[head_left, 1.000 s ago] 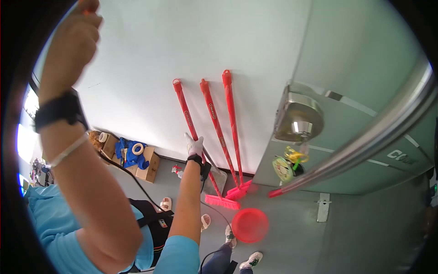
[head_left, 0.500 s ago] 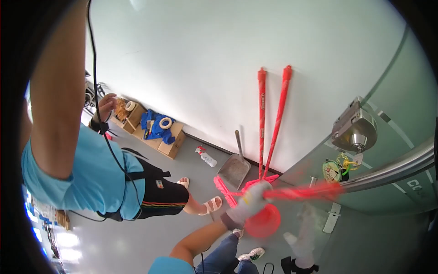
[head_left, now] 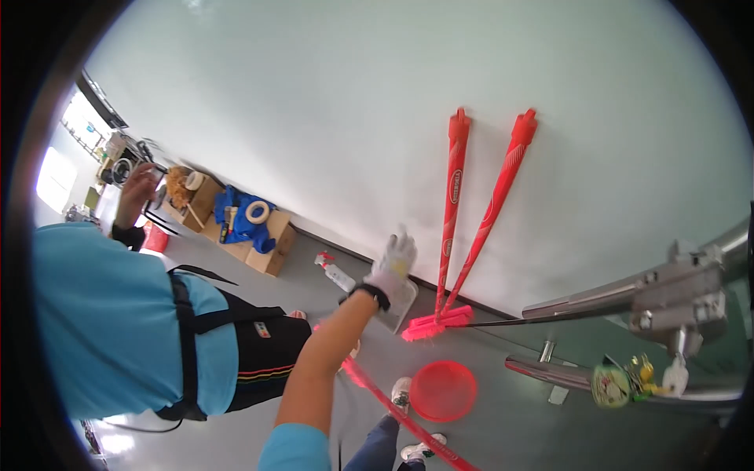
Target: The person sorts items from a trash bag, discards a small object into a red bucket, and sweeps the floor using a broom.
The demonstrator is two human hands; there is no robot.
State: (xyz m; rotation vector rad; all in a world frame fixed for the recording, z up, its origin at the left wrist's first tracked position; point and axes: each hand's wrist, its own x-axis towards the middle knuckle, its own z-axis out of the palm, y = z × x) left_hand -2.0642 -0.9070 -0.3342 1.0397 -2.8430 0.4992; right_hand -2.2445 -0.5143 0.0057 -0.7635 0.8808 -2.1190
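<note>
My left hand [head_left: 393, 257], in a pale glove with a dark band at the wrist, reaches out over the grey dustpan [head_left: 403, 308] by the wall. Its fingers point up the wall and look stretched out. They cover the dustpan's handle, and I cannot tell whether they touch it. A red-handled broom [head_left: 400, 418] slants below my left forearm, its pink bristles near the other person's leg and its handle running out at the lower edge. My right hand is out of view. Two more red broom handles, a left one [head_left: 453, 200] and a right one [head_left: 496, 196], lean on the wall above pink bristles [head_left: 436, 323].
A spray bottle [head_left: 338, 276] stands left of the dustpan. Cardboard boxes [head_left: 271, 247] hold a blue cloth and tape rolls. A red bucket [head_left: 444, 391] is by my shoes. Another person [head_left: 118, 322] stands at left. A glass door's metal bar [head_left: 550, 375] with hanging keys is at right.
My left hand has let go of the red broom and moved up and left over the dustpan. The broom now slants lower down. My right hand has gone out of view.
</note>
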